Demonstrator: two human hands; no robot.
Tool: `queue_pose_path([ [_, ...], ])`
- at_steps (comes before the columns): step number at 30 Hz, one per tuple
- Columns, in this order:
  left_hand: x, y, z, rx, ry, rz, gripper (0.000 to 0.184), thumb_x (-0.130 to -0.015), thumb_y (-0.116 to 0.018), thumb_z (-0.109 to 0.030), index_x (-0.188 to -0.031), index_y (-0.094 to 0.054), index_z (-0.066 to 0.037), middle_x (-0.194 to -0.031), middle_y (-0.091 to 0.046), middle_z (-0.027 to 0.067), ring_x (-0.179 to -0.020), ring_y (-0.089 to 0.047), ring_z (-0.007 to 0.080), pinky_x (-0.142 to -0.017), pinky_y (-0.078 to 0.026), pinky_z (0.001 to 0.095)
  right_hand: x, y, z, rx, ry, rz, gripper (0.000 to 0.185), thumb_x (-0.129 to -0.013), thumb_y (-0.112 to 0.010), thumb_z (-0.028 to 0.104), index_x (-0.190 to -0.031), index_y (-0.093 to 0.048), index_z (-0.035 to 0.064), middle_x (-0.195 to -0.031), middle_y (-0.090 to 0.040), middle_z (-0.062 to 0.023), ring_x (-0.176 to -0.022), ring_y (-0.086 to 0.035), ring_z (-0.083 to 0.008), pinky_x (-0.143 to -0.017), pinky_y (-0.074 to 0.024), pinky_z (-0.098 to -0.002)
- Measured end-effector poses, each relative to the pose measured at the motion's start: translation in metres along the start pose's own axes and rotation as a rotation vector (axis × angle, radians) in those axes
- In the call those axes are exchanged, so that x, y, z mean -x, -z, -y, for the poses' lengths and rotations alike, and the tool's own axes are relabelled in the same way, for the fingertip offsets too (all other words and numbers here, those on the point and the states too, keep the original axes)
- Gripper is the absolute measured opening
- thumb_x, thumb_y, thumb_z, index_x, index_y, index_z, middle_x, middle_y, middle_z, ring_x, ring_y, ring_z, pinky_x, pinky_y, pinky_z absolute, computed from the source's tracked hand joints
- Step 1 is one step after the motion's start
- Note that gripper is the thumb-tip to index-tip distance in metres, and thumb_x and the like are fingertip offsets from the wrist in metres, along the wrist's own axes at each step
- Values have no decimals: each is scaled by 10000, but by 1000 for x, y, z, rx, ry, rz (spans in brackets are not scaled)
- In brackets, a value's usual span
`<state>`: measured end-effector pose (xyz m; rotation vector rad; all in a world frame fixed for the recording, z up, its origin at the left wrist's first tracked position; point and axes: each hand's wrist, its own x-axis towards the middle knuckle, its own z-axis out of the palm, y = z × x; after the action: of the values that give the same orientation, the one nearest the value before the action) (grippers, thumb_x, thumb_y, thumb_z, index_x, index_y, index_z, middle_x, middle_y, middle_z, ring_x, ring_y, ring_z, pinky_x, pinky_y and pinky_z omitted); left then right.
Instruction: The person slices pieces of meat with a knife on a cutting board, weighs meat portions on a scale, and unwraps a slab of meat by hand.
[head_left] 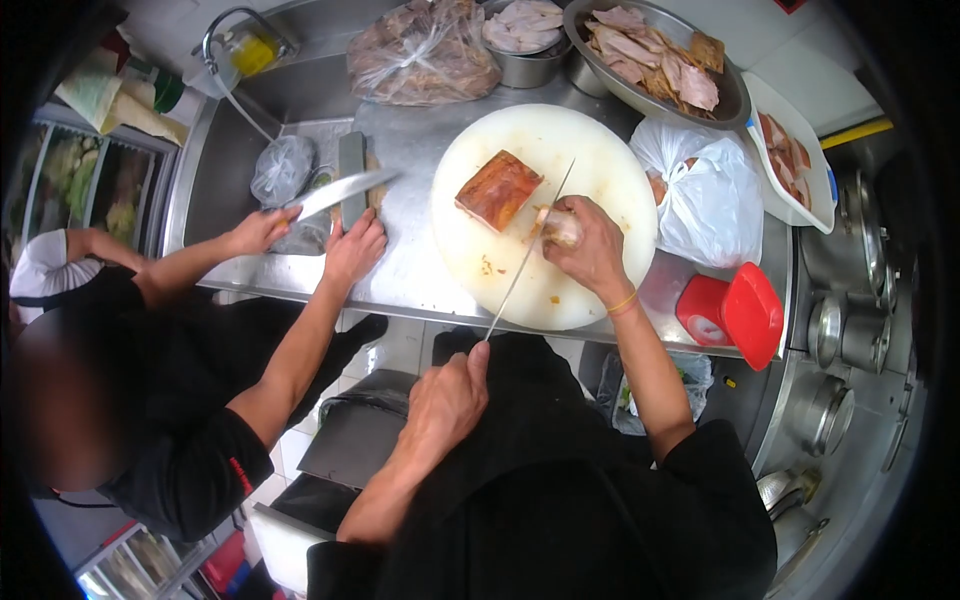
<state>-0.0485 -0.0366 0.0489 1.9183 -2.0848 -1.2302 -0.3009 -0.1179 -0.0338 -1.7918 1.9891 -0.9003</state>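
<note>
My left hand [445, 402] is closed around the handle of a long knife [515, 280], whose thin blade slants up across the round white cutting board [470, 265]. My right hand [590, 250] is over the right half of the board, fingers wrapped round a small piece of meat [560, 228] with a pale end. That end lies against the blade or just beside it; I cannot tell which. Left of the blade sits a block of cooked meat [500, 190] with a glossy brown top. Crumbs of meat dot the board near the knife.
At left, a co-worker's hands hold another knife [340, 190] over a grey sharpening stone [352, 160] beside the sink [215, 190]. Behind the board are a bagged lump of meat [425, 60] and a steel bowl [735, 95] of meat. White bag [705, 190] and red container [735, 310] stand right.
</note>
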Motion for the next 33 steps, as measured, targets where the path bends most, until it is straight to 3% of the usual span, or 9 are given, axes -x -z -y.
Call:
queue_pose_path([
  [6, -8, -6, -4, 20, -46, -29, 576, -1077, -407, -378, -759, -648, 39, -746, -630, 356, -772, -627, 556, -738, -500, 613, 0, -4, -4, 2, 51, -29, 369, -655, -745, 167, -1000, -652, 73, -988, -680, -113, -934, -661, -335, -792, -537, -420],
  [9, -36, -21, -1, 32, -208, -82, 611, -1074, -417, -374, -688, -649, 39, -707, -622, 352, -738, -631, 552, -711, -508, 606, -1, -5, -6, 16, 57, -27, 366, -655, -744, 161, -1000, -658, 72, -981, -681, -112, -927, -662, -336, -791, -538, -418],
  [12, -62, -29, -10, 55, -195, -103, 631, -1070, -427, -367, -645, -651, 43, -674, -619, 338, -698, -636, 540, -684, -517, 592, -2, -3, -5, 8, 52, -24, 366, -655, -745, 156, -1000, -661, 70, -977, -684, -109, -925, -664, -336, -794, -537, -418],
  [15, -76, -27, -21, 95, -153, -64, 587, -1080, -408, -308, -713, -648, 82, -694, -587, 360, -712, -609, 552, -678, -482, 599, -1, -3, -3, 1, 41, -32, 360, -656, -747, 155, -996, -662, 71, -974, -689, -106, -925, -665, -334, -799, -537, -416],
  [21, -45, -41, 15, -11, -167, -41, 625, -1064, -427, -403, -688, -667, 34, -687, -637, 323, -711, -645, 531, -693, -538, 576, -2, -3, -2, 12, 28, -27, 367, -654, -753, 157, -1004, -666, 86, -973, -696, -101, -925, -668, -325, -811, -534, -407],
  [27, 1, -24, 28, -53, 34, 32, 580, -1066, -408, -422, -847, -691, 35, -792, -671, 328, -765, -653, 529, -746, -535, 587, -2, -4, -4, 8, 6, -16, 372, -665, -751, 166, -1022, -668, 100, -981, -703, -93, -930, -665, -324, -818, -532, -411],
  [33, -26, -32, 27, 12, -9, 6, 636, -1065, -417, -419, -697, -665, 37, -715, -640, 336, -736, -646, 536, -723, -537, 590, -1, -6, -4, 43, 40, -19, 374, -680, -749, 186, -1036, -667, 106, -986, -706, -94, -932, -661, -322, -826, -528, -420],
])
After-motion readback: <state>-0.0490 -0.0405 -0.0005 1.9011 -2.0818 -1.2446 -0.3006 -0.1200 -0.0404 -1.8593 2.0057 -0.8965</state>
